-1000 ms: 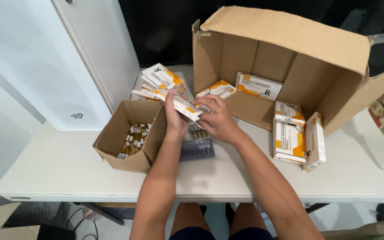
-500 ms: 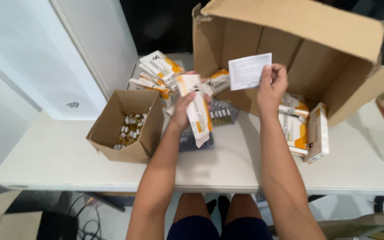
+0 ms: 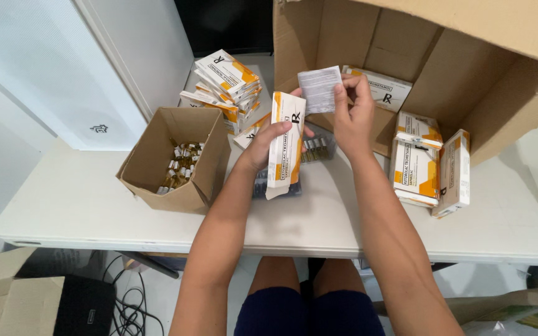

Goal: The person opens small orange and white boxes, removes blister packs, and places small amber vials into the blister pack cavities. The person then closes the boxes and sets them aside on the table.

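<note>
I see the left hand (image 3: 263,144) now gripping the white-orange carton (image 3: 284,144) upright over the desk (image 3: 82,205), right hand (image 3: 353,118) pinching the folded leaflet (image 3: 319,89), lowered from 0.5 s ago, beside the big cardboard box (image 3: 443,68), so unpacking looks underway.
</note>
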